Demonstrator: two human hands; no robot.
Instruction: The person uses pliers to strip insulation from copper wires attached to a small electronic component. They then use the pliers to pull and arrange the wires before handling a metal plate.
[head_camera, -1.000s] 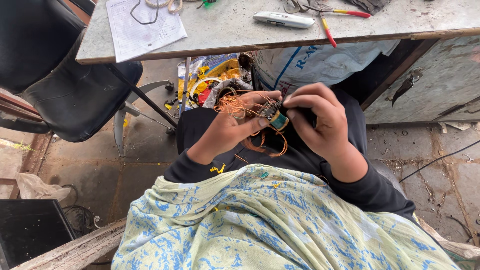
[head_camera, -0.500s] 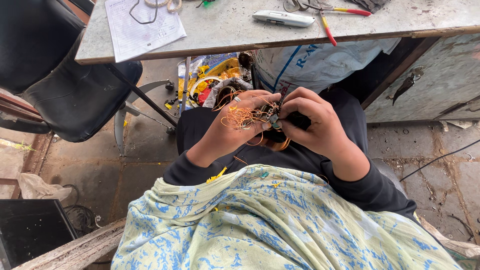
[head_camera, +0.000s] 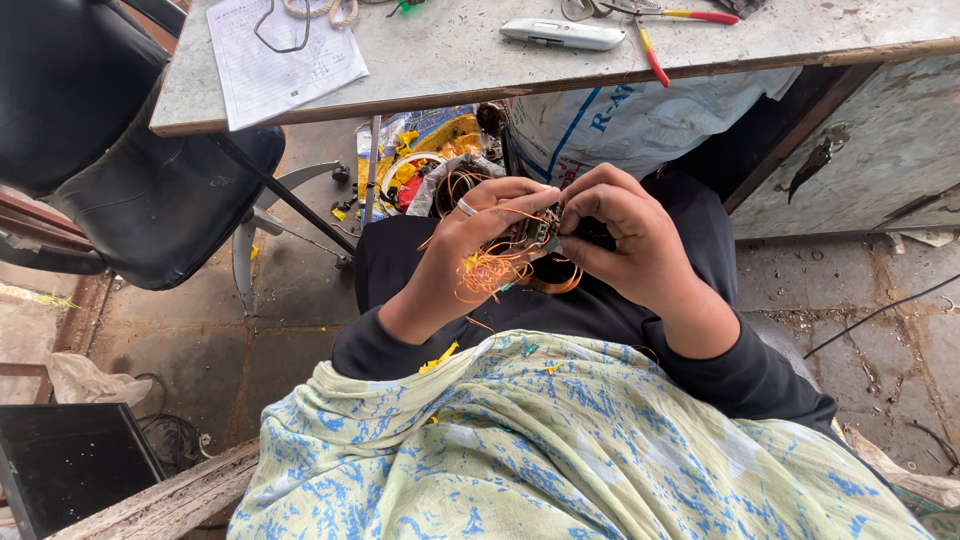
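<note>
- Step in hand, by the look of it: teasing copper winding wire (head_camera: 490, 272) off a small wound component (head_camera: 535, 232), held over the lap just below the workbench (head_camera: 480, 70) edge.
- Left hand (head_camera: 465, 245) curled shut around the component and the loose orange tangle; ring on one finger.
- Right hand (head_camera: 625, 240) pinched closed on the component's other side, fingertips meeting the left's.
- Next move likely calls for a steady pinch and a slow pull, so the thin strands neither snap nor knot.
- On the workbench: grey utility knife (head_camera: 562, 34), red-handled pliers (head_camera: 650, 30), printed sheet (head_camera: 285, 55).
- Under the workbench: yellow wrappers and wire scraps (head_camera: 420, 160), white sack (head_camera: 640, 120).
- Left of the workbench: black office chair (head_camera: 130, 190).
- In the way: hanging wire loops (head_camera: 555, 280) against the dark sleeves, apt to snag.
</note>
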